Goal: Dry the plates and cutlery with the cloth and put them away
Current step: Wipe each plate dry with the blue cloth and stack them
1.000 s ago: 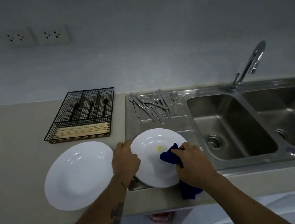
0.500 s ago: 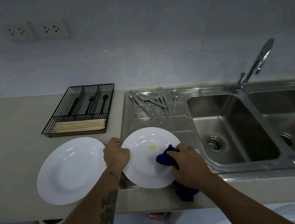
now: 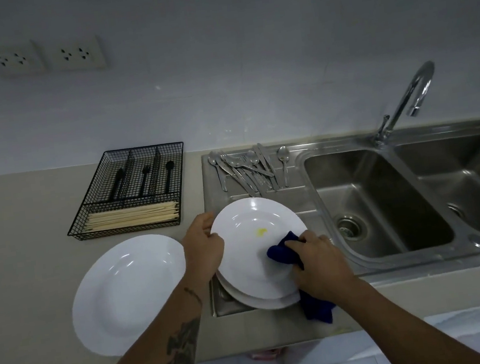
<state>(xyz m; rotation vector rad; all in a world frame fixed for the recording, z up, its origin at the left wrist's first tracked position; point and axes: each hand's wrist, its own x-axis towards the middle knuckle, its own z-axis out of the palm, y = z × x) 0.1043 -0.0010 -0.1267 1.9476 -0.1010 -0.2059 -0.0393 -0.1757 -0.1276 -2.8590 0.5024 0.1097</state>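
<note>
A white plate (image 3: 248, 232) with a small yellow spot is tilted up over the steel draining board (image 3: 304, 198). My left hand (image 3: 203, 247) grips its left rim. My right hand (image 3: 318, 266) holds a dark blue cloth (image 3: 283, 250) bunched against the plate's lower right, and the cloth's tail hangs below my wrist. Another white plate (image 3: 265, 302) lies under the held one. A third white plate (image 3: 125, 292) lies flat on the beige counter to the left. Several steel spoons and forks (image 3: 246, 172) lie in a heap at the back of the draining board.
A black wire cutlery tray (image 3: 131, 192) with black utensils and wooden chopsticks stands on the counter (image 3: 16, 239) at the back left. A double steel sink (image 3: 386, 200) with a curved tap (image 3: 409, 94) takes up the right side. Two wall sockets (image 3: 51, 56) are above.
The held plate's left edge has risen, showing the plate beneath it. The cloth has stayed on the plate's lower right. The view has shifted a little.
</note>
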